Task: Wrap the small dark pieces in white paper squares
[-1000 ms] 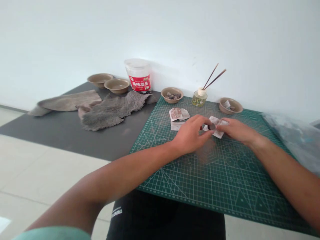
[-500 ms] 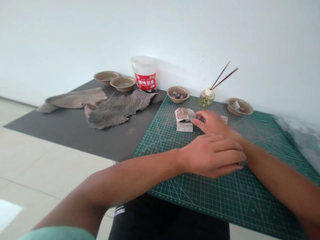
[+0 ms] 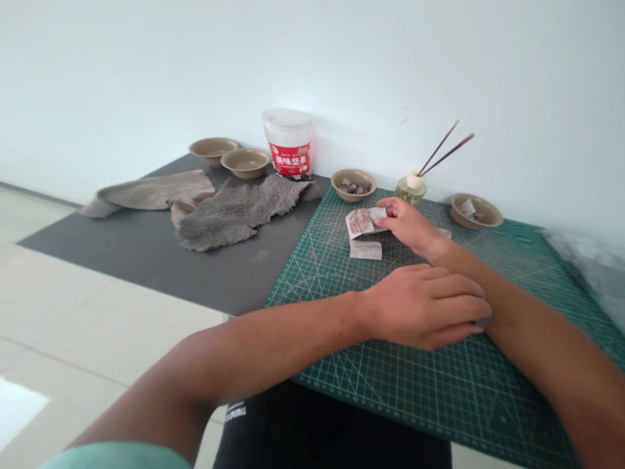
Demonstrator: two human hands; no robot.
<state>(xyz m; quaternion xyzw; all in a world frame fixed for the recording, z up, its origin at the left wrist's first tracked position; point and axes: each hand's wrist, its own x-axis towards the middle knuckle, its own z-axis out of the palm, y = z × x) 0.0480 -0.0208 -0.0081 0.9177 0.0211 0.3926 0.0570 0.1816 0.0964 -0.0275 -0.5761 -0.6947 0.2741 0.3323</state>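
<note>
My left hand [image 3: 424,306] is closed over the mat with its back toward me. A small grey object [image 3: 483,320] shows at its fingertips, its kind hidden, close to my right forearm. Farther back, my right hand [image 3: 410,225] pinches the right edge of a pale flat piece [image 3: 377,215] between thumb and fingers. That piece lies against a whitish flat piece with a reddish-brown patch [image 3: 359,222]. Just in front of them rests another pale, creased strip [image 3: 366,250]. A further light scrap [image 3: 444,232] lies partly hidden behind my right wrist.
A green cutting mat [image 3: 312,280] covers the table's right side. Behind stand a bowl of brownish lumps [image 3: 353,185], a reed diffuser [image 3: 411,189] and a bowl with scraps [image 3: 476,212]. To the left are a rough grey hide [image 3: 234,215], a nut tub [image 3: 289,146] and two bowls.
My right hand has lifted slightly and now grips the pale piece, which sits more plainly beside the patched one. The front strip lies more apart from them. The view has shifted slightly.
</note>
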